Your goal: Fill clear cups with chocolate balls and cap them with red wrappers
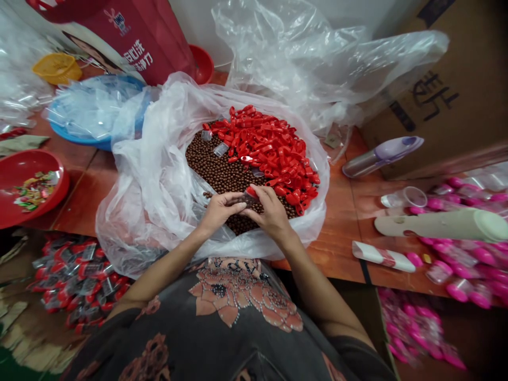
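L hand (218, 211) & R hand (272, 211) both closed on 1 small clear plastic vial w/ red cap (248, 196) (each grip pinching it from its own side), held just above a heap of round brown beads (222, 169) & glossy red plastic caps (270, 153), all inside a clear plastic bag (130, 206) on the orange wood desk (337, 248). 3 loose clear vials (221, 149) lie on the beads; pink-capped plastic bottles (460, 259) sit to the R.

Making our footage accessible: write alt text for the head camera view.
The left hand and right hand hold a small clear tube with a red cap over brown beads and red caps heaped in a clear plastic bag.
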Demonstrator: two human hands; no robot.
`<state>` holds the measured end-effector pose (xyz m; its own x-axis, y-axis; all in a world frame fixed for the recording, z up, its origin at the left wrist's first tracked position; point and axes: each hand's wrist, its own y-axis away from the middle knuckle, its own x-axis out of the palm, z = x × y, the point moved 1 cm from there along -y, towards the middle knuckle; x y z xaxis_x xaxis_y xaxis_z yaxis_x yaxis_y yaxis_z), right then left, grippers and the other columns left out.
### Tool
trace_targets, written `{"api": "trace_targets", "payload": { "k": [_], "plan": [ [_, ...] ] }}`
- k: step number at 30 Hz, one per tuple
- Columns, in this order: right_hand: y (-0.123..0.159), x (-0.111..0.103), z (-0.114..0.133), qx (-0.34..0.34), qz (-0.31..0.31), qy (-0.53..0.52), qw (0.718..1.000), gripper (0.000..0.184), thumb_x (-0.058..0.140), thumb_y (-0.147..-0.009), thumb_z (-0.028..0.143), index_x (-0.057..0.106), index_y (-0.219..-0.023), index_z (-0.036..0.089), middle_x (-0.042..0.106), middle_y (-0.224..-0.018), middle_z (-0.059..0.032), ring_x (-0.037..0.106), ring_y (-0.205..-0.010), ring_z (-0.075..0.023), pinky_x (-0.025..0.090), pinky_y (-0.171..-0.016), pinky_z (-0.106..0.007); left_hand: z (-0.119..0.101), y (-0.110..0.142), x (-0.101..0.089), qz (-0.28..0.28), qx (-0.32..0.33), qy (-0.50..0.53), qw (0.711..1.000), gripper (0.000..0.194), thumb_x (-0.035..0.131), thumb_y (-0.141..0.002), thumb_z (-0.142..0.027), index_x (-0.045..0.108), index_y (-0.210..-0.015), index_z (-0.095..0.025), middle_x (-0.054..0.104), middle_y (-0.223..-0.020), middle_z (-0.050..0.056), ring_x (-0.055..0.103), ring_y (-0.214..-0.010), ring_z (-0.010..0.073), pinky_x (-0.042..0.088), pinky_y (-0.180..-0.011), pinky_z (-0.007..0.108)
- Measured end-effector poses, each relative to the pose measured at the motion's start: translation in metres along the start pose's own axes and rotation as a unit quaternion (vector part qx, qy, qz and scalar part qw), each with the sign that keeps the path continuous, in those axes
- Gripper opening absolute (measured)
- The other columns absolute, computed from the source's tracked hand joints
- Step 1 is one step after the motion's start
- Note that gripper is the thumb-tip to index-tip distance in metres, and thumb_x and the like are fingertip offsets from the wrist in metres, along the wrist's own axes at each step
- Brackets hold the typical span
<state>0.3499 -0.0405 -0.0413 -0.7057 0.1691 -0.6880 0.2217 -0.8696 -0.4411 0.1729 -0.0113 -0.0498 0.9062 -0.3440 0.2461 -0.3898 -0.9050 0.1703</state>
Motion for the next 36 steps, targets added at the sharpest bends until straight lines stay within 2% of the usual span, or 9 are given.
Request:
{"api": "trace_targets", "payload": {
  "k": [6,9,14,17,19,23,26,31,36],
  "plan": [
    [0.004,0.005,0.004,-0.012,0.060,-0.009,0.998,0.066,0.070,-0.081,0.048,0.047,-0.138,0.024,0.059,-0.120,-0.0129,0.059,-0.111,-0.0280,0.052,-0.095,-0.047,0.005,-0.002,0.012,0.014,-0.124,0.140,0.982,0.046,0.063,-0.083,-0.055,0.066,-0.103,-0.014,0.068,-0.075,0.005,0.063,-0.064,0.0129,0.050,-0.058,0.022],
    [0.008,0.012,0.005,0.028,0.095,-0.073,0.992,0.065,0.074,-0.077,0.050,0.052,-0.133,0.026,0.058,-0.123,-0.0116,0.058,-0.112,-0.0281,0.052,-0.095,-0.047,0.006,0.000,0.021,-0.006,-0.127,0.150,0.980,0.045,0.055,-0.088,-0.054,0.062,-0.109,-0.014,0.062,-0.065,0.002,0.056,-0.053,0.0110,0.046,-0.049,0.021],
    [0.015,0.017,0.002,0.243,-0.020,-0.300,0.922,0.037,0.069,-0.082,0.046,0.059,-0.111,0.025,0.067,-0.094,-0.0027,0.066,-0.083,-0.0184,0.057,-0.076,-0.036,-0.003,0.004,0.023,-0.006,-0.126,0.123,0.984,0.044,0.046,-0.092,-0.043,0.051,-0.128,-0.018,0.054,-0.058,-0.003,0.045,-0.042,0.0100,0.034,-0.037,0.018],
    [0.013,0.014,0.004,0.284,-0.077,-0.337,0.894,0.032,0.068,-0.083,0.042,0.060,-0.109,0.025,0.070,-0.089,-0.0009,0.066,-0.079,-0.0170,0.056,-0.077,-0.034,-0.008,0.004,0.024,0.014,-0.141,0.111,0.984,0.047,0.041,-0.094,-0.042,0.045,-0.135,-0.019,0.053,-0.058,-0.003,0.045,-0.043,0.0106,0.033,-0.037,0.018],
    [0.009,0.011,0.007,0.242,-0.078,-0.284,0.925,0.034,0.062,-0.088,0.041,0.060,-0.119,0.027,0.071,-0.102,-0.0032,0.066,-0.092,-0.0187,0.053,-0.088,-0.038,-0.008,0.003,0.025,-0.001,-0.141,0.088,0.986,0.048,0.039,-0.095,-0.043,0.045,-0.137,-0.020,0.054,-0.058,-0.003,0.045,-0.043,0.0107,0.035,-0.039,0.018],
    [0.004,0.010,0.016,0.064,0.045,-0.106,0.991,0.057,0.061,-0.088,0.047,0.049,-0.138,0.024,0.063,-0.127,-0.0112,0.058,-0.113,-0.0277,0.046,-0.100,-0.048,-0.002,-0.001,0.028,-0.063,-0.141,0.049,0.987,0.060,0.028,-0.097,-0.059,0.050,-0.137,-0.021,0.059,-0.064,0.002,0.053,-0.051,0.0132,0.043,-0.048,0.023],
    [0.004,0.013,0.019,0.007,0.084,-0.002,0.996,0.081,0.067,-0.082,0.053,0.034,-0.146,0.016,0.057,-0.131,-0.0178,0.052,-0.117,-0.0335,0.044,-0.100,-0.053,0.001,-0.003,0.027,-0.073,-0.126,0.028,0.989,0.065,0.031,-0.094,-0.065,0.053,-0.135,-0.020,0.067,-0.079,0.007,0.062,-0.070,0.0185,0.050,-0.063,0.029],
    [-0.001,0.014,0.021,-0.013,0.077,0.072,0.994,0.068,0.064,-0.084,0.048,0.040,-0.137,0.013,0.058,-0.119,-0.0186,0.052,-0.109,-0.0345,0.046,-0.094,-0.052,0.001,-0.007,0.021,-0.089,-0.032,-0.045,0.994,0.041,0.047,-0.093,-0.043,0.061,-0.126,-0.023,0.064,-0.125,0.006,0.056,-0.117,0.0228,0.045,-0.098,0.033],
    [-0.012,0.011,0.020,-0.068,0.124,0.122,0.982,0.051,0.060,-0.083,0.047,0.052,-0.118,0.011,0.061,-0.106,-0.0187,0.055,-0.097,-0.0326,0.049,-0.086,-0.049,0.004,-0.006,0.016,-0.089,-0.078,-0.003,0.993,0.041,0.045,-0.093,-0.042,0.061,-0.124,-0.022,0.069,-0.106,0.005,0.063,-0.091,0.0196,0.051,-0.079,0.030]
  ]
}}
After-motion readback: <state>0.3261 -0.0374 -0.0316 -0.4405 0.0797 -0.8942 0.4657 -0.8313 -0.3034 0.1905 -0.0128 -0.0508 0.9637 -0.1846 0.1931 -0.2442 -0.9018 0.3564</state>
